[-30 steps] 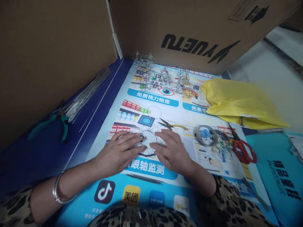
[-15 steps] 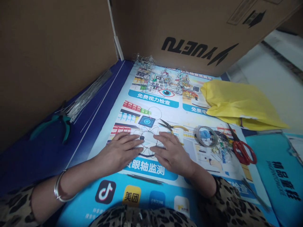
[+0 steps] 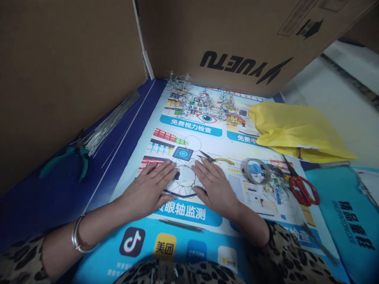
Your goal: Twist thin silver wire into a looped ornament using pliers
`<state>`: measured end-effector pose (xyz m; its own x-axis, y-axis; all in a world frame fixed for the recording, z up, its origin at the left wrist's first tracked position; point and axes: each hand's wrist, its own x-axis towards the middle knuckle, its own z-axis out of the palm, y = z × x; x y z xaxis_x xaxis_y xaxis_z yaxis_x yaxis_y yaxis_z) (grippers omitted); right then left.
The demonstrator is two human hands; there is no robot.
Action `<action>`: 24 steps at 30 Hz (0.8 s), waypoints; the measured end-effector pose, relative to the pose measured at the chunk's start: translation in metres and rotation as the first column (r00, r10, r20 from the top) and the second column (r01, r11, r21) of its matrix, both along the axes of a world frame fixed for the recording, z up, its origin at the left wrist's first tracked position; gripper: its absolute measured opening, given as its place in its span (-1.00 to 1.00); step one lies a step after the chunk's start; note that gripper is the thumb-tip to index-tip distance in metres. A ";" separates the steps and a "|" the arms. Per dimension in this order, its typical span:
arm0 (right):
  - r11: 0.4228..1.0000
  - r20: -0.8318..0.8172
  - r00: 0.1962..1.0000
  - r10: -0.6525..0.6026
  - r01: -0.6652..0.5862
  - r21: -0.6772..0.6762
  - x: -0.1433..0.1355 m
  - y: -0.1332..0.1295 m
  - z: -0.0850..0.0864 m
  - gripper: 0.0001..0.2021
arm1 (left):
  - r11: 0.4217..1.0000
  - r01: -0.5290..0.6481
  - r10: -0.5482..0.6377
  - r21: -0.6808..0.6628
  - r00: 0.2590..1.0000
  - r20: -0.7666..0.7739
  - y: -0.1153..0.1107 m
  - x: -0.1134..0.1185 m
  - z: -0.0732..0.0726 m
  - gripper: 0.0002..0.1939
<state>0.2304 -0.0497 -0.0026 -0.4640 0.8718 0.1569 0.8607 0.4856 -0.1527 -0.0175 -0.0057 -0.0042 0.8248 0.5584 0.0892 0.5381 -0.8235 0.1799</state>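
A thin wire shape (image 3: 185, 192) with loops lies flat on the printed poster (image 3: 189, 221), between my two hands. My left hand (image 3: 151, 187) rests palm down over its left side, fingers extended. From the other side my right hand (image 3: 214, 187) lies palm down with its fingers spread, fingertips touching the wire's right edge. Parts of the wire are hidden under the fingers. Just above is a round wire ring (image 3: 193, 143). Yellow-handled pliers (image 3: 217, 159) lie beyond my right hand.
Cardboard walls (image 3: 237, 35) stand behind. Tangled wire pieces (image 3: 207, 102) lie at the back, a wire bundle (image 3: 109, 122) and green pliers (image 3: 74, 156) at left. Right are a tape roll (image 3: 257, 171), red scissors (image 3: 302, 189), a yellow bag (image 3: 299, 130) and a blue packet (image 3: 343, 213).
Both hands have flattened, with the fingers pointing more forward and the thumbs farther out. More of the looped wire shows between them. The view has shifted slightly.
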 end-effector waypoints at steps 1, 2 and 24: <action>1.000 0.018 1.000 -0.011 0.011 -0.007 -0.001 -0.001 -0.001 -0.49 | 1.000 -0.002 0.002 0.013 1.000 -0.022 0.000 0.000 -0.002 -0.31; 1.000 0.030 0.999 -0.020 0.020 -0.011 -0.001 -0.001 -0.001 -0.49 | 1.000 -0.002 0.003 0.023 0.999 -0.038 -0.001 0.000 -0.004 -0.32; 0.926 -0.741 0.663 -0.108 0.339 0.168 0.008 -0.004 0.001 -0.72 | 0.970 -0.220 0.243 -0.105 0.911 0.334 0.004 -0.003 0.056 -0.43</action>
